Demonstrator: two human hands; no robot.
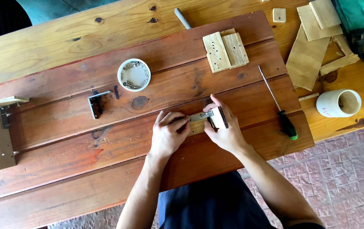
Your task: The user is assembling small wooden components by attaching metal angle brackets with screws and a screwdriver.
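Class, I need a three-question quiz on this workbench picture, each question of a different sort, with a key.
1. True or false: the screwdriver lies to the right of both hands.
2. Multiple choice: the round white dish holds A) screws, B) sawdust, C) paint.
3. What do the left hand and right hand hold between them?

Key
1. True; it lies on the wooden board, untouched.
2. A.
3. A small wood block with a metal bracket set against it; the fingers of the left hand pinch the bracket's end.
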